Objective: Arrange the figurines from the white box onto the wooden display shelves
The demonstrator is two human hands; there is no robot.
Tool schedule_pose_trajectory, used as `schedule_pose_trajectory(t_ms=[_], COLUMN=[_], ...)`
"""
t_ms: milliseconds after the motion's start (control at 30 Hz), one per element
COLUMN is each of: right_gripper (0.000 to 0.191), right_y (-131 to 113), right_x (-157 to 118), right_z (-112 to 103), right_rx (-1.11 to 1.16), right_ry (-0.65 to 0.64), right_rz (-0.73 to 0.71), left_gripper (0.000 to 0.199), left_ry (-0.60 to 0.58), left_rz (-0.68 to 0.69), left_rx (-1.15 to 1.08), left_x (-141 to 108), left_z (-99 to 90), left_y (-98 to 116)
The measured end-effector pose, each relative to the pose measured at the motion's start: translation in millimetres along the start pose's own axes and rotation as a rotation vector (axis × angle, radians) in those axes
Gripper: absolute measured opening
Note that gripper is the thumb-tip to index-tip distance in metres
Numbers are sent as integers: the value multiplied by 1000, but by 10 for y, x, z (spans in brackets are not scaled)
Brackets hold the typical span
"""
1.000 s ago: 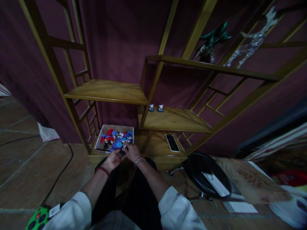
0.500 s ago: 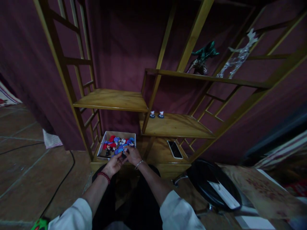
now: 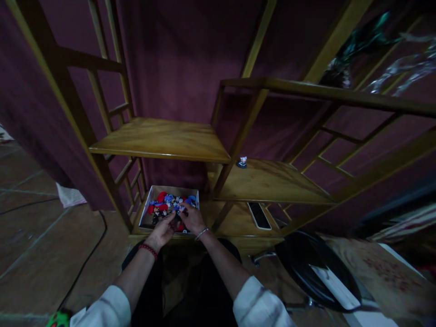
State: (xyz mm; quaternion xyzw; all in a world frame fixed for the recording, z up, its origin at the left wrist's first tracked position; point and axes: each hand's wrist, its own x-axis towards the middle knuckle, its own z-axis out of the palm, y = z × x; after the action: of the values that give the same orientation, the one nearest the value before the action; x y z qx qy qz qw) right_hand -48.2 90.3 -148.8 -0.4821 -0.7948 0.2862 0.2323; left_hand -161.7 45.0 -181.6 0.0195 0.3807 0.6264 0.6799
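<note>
A shallow white-rimmed cardboard box (image 3: 146,219) stands on the bottom shelf, full of small red, blue and black toy figurines (image 3: 162,206). Over its front edge my two hands come together. My left hand (image 3: 164,230), with a red bead bracelet at the wrist, has its thumb and fingers closed at a small figurine (image 3: 176,210). My right hand (image 3: 192,219), wearing a silver bangle, pinches at the same figurine from the right. The fingers cover much of it, and its details are blurred.
One small figurine (image 3: 242,162) stands on the middle-right shelf (image 3: 269,181). A phone (image 3: 260,215) lies on the bottom shelf. Wooden posts (image 3: 238,136) divide the unit. A black stool (image 3: 316,268) stands right; a cable (image 3: 85,263) crosses the floor left.
My view has moved closer to the shelves. A post now hides where the second shelf figurine stood. Both hands stay together over the box, and the blue piece between them shows less.
</note>
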Motion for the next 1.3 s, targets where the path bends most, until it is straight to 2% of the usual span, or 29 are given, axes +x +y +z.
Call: schedule_pose_trajectory(t_ms=[200, 467, 767, 1033, 1300], right_gripper=[28, 25, 21, 24, 24], right_y=[157, 315, 350, 477, 461], right_x=[208, 382, 421, 487, 473], right_z=[130, 235, 304, 356, 313], right_rx=[122, 255, 391, 500, 544], right_ry=[33, 82, 109, 49, 42], right_rz=[-16, -47, -73, -105, -90], left_gripper=[10, 16, 13, 11, 20], left_ry=[-23, -85, -77, -90, -119], left_rz=[-31, 23, 95, 64, 43], left_rx=[-23, 20, 18, 46, 94], left_x=[174, 320, 362, 437, 449], left_z=[-36, -59, -91, -114, -112], left_y=[134, 252, 250, 259, 220])
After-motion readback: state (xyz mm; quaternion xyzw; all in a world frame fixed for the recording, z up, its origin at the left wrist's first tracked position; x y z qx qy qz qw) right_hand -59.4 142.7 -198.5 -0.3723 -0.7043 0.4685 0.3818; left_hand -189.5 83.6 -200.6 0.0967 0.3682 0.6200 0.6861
